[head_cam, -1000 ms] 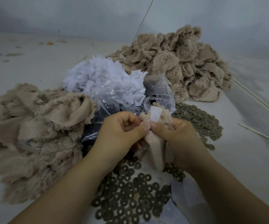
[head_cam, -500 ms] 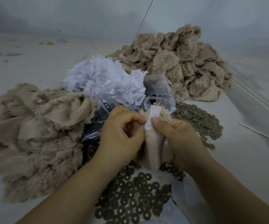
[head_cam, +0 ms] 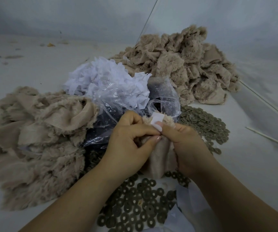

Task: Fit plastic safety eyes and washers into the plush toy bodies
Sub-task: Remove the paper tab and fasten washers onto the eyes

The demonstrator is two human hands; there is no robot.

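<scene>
Two heaps of beige plush toy bodies lie on the pale tabletop [head_cam: 252, 164], one at the left [head_cam: 34, 139] and one at the far right [head_cam: 185, 64]. Between them sits a clear plastic bag [head_cam: 161, 96] with small dark pieces inside, too blurred to name, and a mound of white paper scraps [head_cam: 108, 81] resting against it. Dark ring washers are scattered near the right heap [head_cam: 206, 124] and in front of the person [head_cam: 140, 206]. Over these, the left hand [head_cam: 126, 148] and right hand [head_cam: 188, 144] meet, fingers curled and pinching one plush toy body [head_cam: 160, 156] with a white paper tab [head_cam: 156, 120] at its top; the right thumb presses the tab.
</scene>
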